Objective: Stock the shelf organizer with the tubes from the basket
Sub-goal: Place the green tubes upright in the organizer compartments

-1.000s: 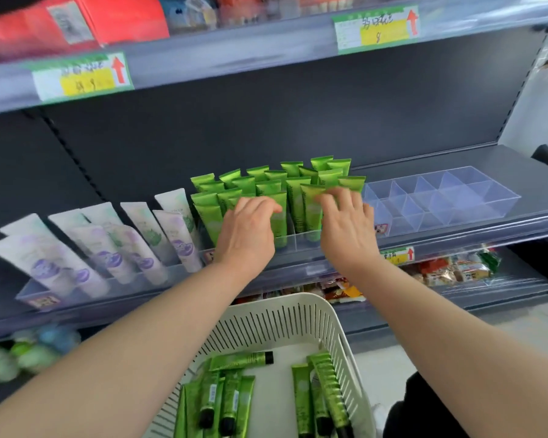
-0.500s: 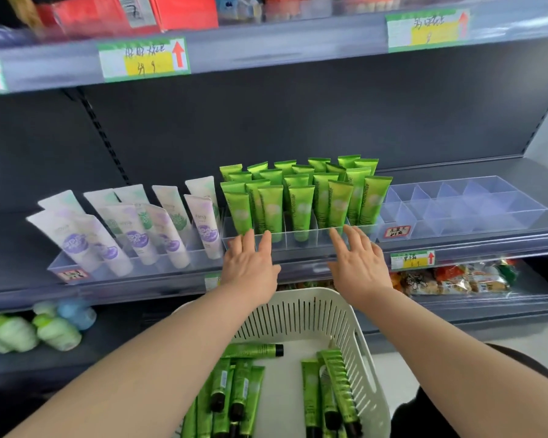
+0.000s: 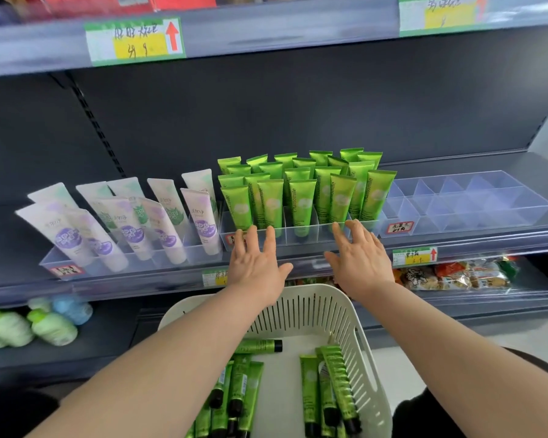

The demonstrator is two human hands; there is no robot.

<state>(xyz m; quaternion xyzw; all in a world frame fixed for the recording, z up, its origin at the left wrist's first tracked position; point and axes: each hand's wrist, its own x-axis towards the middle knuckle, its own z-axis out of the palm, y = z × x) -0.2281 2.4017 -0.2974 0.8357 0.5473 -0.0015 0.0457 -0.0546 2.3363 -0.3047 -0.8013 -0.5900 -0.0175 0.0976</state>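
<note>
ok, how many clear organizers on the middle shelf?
3. The left organizer holds pale tubes; the middle organizer is packed with green tubes; the right organizer shows nothing inside. None seem hidden.

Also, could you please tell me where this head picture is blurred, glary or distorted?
Head view: the upper price label is smeared; the shelved green tubes are sharp enough to read their lettering; the wide lens bends the upper shelf rail toward the corners; a soft sheen lies on the empty clear organizer.
</note>
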